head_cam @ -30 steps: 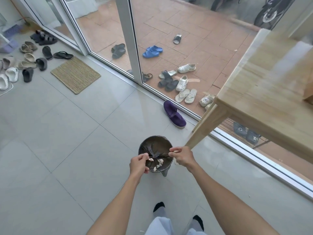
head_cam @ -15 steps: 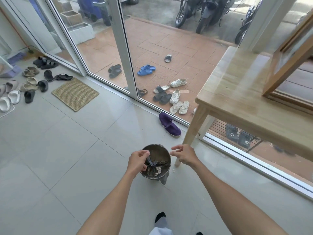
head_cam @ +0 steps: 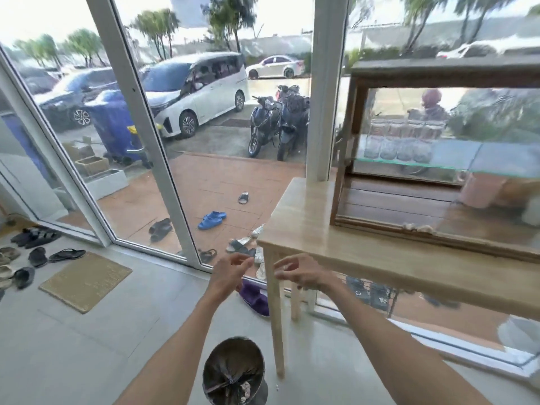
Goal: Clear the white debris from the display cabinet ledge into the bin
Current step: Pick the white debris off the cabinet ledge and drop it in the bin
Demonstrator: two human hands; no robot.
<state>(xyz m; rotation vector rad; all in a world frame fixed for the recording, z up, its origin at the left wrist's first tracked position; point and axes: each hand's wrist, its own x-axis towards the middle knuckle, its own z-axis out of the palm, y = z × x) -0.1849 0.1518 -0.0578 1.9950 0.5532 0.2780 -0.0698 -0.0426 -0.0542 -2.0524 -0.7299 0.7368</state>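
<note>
A wood-framed glass display cabinet (head_cam: 438, 171) stands on a light wooden table (head_cam: 365, 258). Small white debris (head_cam: 416, 228) lies on the cabinet's lower front ledge. The round bin (head_cam: 235, 372) with a dark liner sits on the floor below me, white bits lying inside it. My left hand (head_cam: 230, 271) and my right hand (head_cam: 301, 273) are raised in front of the table's near corner, fingers loosely curled and apart, nothing visible in either. Both hands are well left of the debris and high above the bin.
A table leg (head_cam: 276, 314) stands just right of the bin. A purple slipper (head_cam: 255, 299) lies behind it by the glass wall (head_cam: 152, 135). A woven mat (head_cam: 86, 280) and several shoes (head_cam: 32, 255) are at the left on the tiled floor.
My view has swung up from the bin to the cabinet. Both hands have left the bin's rim and risen to table height. The bin now sits low in view.
</note>
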